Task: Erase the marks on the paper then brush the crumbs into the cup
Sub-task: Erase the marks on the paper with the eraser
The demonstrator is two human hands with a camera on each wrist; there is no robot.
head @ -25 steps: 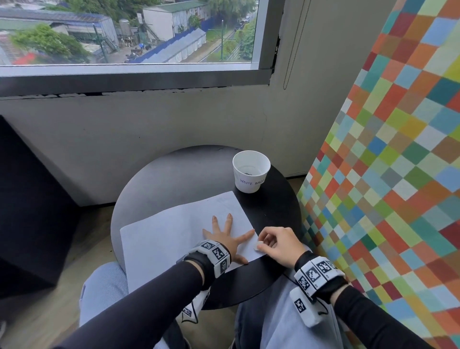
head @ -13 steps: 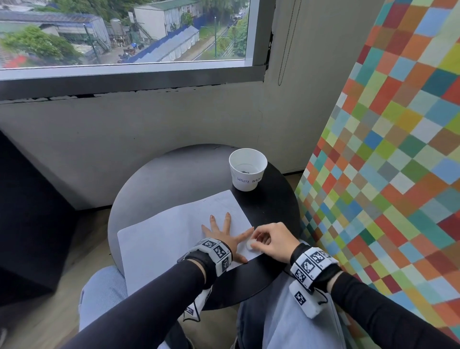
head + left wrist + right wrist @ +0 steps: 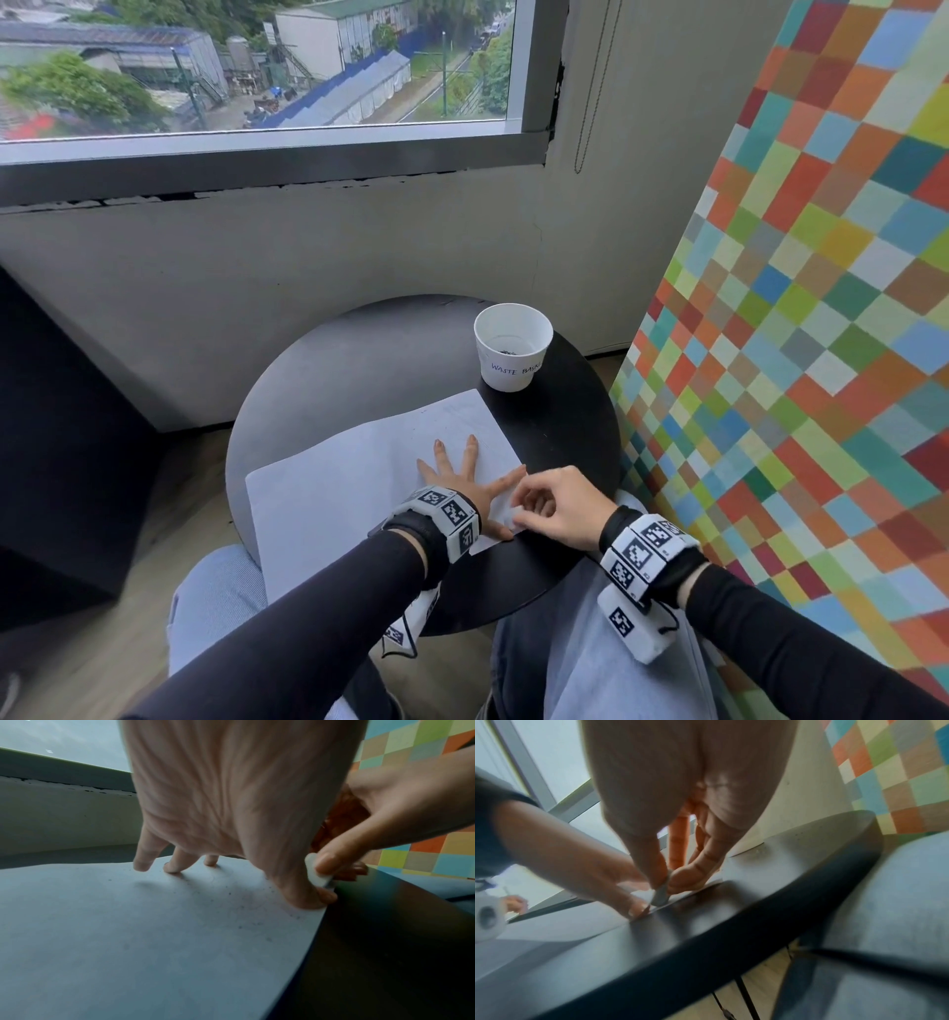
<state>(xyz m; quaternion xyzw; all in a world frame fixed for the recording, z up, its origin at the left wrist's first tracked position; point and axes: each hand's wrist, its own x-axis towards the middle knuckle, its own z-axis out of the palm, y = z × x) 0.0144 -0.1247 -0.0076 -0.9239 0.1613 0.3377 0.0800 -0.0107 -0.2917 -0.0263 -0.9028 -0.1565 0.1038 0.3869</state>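
Over the last second the right hand point(image 3: 557, 506) has slid leftward along the near right edge of the paper point(image 3: 359, 478), so its pinched white eraser point(image 3: 317, 875) now sits against the left hand's thumb. The left hand point(image 3: 457, 480) stays flat, fingers spread, pinning the sheet to the desk point(image 3: 565, 426). Erasing looks nearly finished at this corner; dark crumbs point(image 3: 240, 927) dot the paper, not yet brushed into the cup point(image 3: 512, 354) at the desk's far right edge.
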